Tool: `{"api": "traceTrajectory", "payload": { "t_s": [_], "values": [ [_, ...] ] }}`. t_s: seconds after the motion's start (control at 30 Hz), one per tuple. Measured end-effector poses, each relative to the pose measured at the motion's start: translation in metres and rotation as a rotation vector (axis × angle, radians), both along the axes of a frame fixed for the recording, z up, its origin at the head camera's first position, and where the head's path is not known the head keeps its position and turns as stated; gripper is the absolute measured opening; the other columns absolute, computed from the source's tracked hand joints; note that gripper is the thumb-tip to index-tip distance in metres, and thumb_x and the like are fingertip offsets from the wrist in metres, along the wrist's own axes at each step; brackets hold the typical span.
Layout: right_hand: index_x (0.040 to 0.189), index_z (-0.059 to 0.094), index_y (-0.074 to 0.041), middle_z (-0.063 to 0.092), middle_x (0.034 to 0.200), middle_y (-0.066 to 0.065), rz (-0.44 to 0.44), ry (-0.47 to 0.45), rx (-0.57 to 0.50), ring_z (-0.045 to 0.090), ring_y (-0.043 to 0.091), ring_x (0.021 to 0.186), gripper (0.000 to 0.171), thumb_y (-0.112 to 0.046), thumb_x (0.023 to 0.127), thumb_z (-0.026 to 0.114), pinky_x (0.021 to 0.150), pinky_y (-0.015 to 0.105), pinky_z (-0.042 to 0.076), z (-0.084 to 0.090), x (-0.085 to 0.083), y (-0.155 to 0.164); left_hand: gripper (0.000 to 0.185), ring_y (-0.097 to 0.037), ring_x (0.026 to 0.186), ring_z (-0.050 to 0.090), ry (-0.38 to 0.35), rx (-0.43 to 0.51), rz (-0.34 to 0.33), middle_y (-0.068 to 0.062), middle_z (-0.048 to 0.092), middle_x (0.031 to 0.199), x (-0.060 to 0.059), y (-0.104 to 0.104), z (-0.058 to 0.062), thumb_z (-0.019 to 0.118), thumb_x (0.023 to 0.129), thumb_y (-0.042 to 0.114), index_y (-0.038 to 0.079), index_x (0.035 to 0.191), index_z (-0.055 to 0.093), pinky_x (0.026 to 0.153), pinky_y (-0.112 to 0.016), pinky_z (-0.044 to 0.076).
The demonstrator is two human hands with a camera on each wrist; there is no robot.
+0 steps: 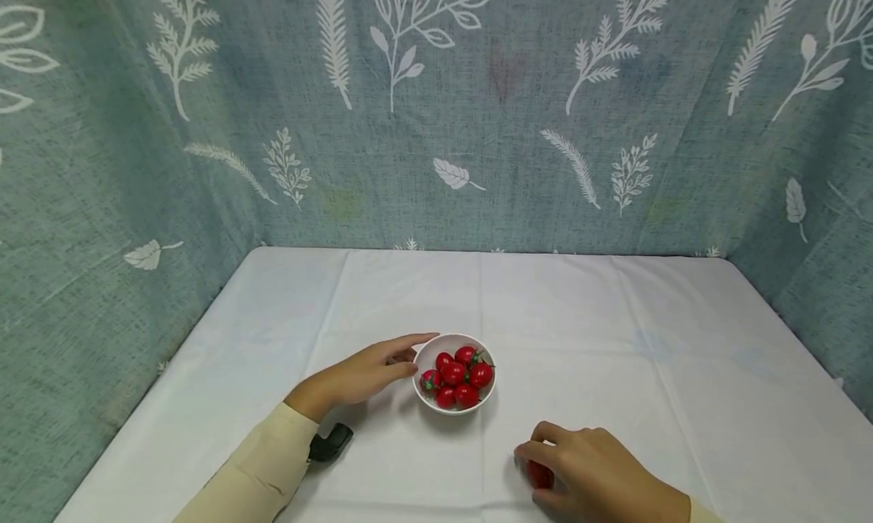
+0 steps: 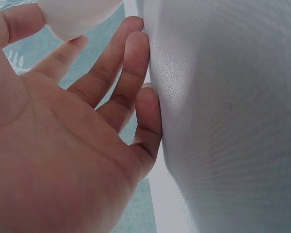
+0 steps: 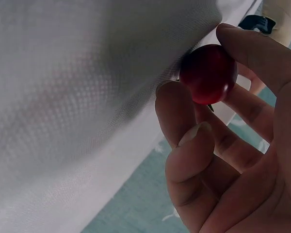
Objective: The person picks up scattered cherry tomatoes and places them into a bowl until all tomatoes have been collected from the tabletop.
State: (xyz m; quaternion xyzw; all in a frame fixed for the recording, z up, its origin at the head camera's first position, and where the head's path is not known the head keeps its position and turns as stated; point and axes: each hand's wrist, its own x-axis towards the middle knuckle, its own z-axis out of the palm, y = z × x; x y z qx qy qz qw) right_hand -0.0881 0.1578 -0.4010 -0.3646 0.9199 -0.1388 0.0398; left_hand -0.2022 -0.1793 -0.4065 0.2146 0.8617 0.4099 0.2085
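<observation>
A white bowl (image 1: pixel 421 396) stands on the table holding several small red cherry tomatoes (image 1: pixel 453 373), some with green stalks. My left hand (image 1: pixel 368 370) is at the bowl's left side, its thumb and index fingertip touching the outer wall while the other fingers rest loosely near the cloth. In the left wrist view, the bowl's underside (image 2: pixel 80 19) shows at the top. Nearer the front and to the right, my right hand (image 1: pixel 589 466) pinches a single cherry tomato (image 3: pixel 208 74) between thumb and fingers, close to the cloth. From the head view, that tomato is partly hidden under the fingers.
A white cloth with fold lines covers the table (image 1: pixel 580 318). Green-blue curtains (image 1: pixel 505 129) with white leaf patterns hang behind it and on both sides. A black strap device (image 1: pixel 330 443) is at the left wrist, below the cream sleeve (image 1: pixel 255 462).
</observation>
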Motion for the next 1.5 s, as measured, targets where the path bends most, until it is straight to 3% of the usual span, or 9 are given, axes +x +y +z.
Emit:
{"api": "traceTrajectory", "payload": {
  "t_s": [0.07,0.2,0.47,0.67,0.87,1.13,1.5],
  "values": [
    [0.106,0.071,-0.028,0.059,0.092,-0.013,0.005,0.045,-0.015,0.040,-0.009,0.059,0.029,-0.029,0.079,0.082,0.055,0.018,0.038,-0.001,0.000,0.000,0.052,-0.021,0.125,0.054,-0.008,0.000,0.006,0.002,0.061,0.129,0.000,0.000,0.000,0.051,0.102,0.026,0.042,0.150,0.042,0.104,-0.051,0.045],
    [0.106,0.071,-0.029,0.058,0.090,-0.014,-0.001,0.040,-0.011,0.040,-0.008,0.060,0.028,-0.029,0.080,0.082,0.055,0.018,0.038,0.001,-0.001,-0.001,0.051,-0.021,0.125,0.054,-0.007,0.002,0.006,0.001,0.061,0.129,0.001,-0.001,0.000,0.052,0.102,0.026,0.042,0.150,0.042,0.104,-0.051,0.045],
    [0.108,0.074,-0.025,0.064,0.095,-0.011,-0.007,0.175,-0.013,0.044,-0.005,0.059,0.034,-0.029,0.076,0.085,0.053,0.019,0.042,0.010,-0.008,-0.006,0.051,-0.022,0.124,0.054,0.004,-0.001,-0.003,-0.001,0.062,0.129,0.000,-0.003,0.000,0.051,0.102,0.026,0.039,0.151,0.042,0.103,-0.050,0.046],
    [0.108,0.074,-0.023,0.064,0.095,-0.012,-0.001,0.227,-0.056,0.044,-0.006,0.058,0.035,-0.027,0.075,0.086,0.053,0.016,0.039,0.021,-0.017,-0.013,0.050,-0.022,0.123,0.055,0.010,-0.004,-0.006,-0.001,0.062,0.128,0.000,-0.004,0.000,0.050,0.103,0.027,0.039,0.151,0.042,0.102,-0.048,0.046],
    [0.112,0.073,-0.023,0.065,0.099,-0.010,-0.003,0.214,-0.075,0.047,-0.008,0.060,0.033,-0.029,0.080,0.083,0.053,0.015,0.039,0.033,-0.028,-0.025,0.051,-0.020,0.122,0.055,0.001,0.001,0.008,0.001,0.063,0.127,0.000,-0.004,0.000,0.051,0.102,0.026,0.040,0.150,0.042,0.102,-0.047,0.047],
    [0.112,0.073,-0.022,0.069,0.103,-0.006,0.019,0.331,-0.151,0.056,-0.001,0.063,0.035,-0.030,0.079,0.084,0.054,0.014,0.043,0.037,-0.047,-0.051,0.052,-0.019,0.122,0.055,-0.007,0.010,0.003,0.004,0.063,0.125,0.000,-0.004,-0.001,0.052,0.102,0.026,0.043,0.149,0.042,0.103,-0.047,0.045],
    [0.111,0.074,-0.018,0.069,0.106,-0.004,0.021,0.285,-0.196,0.063,0.003,0.067,0.034,-0.034,0.082,0.083,0.058,0.018,0.048,0.032,-0.066,-0.075,0.051,-0.017,0.121,0.055,-0.004,0.017,-0.021,0.005,0.063,0.123,0.000,-0.003,0.001,0.051,0.103,0.027,0.044,0.150,0.040,0.102,-0.047,0.044]
  ]
}}
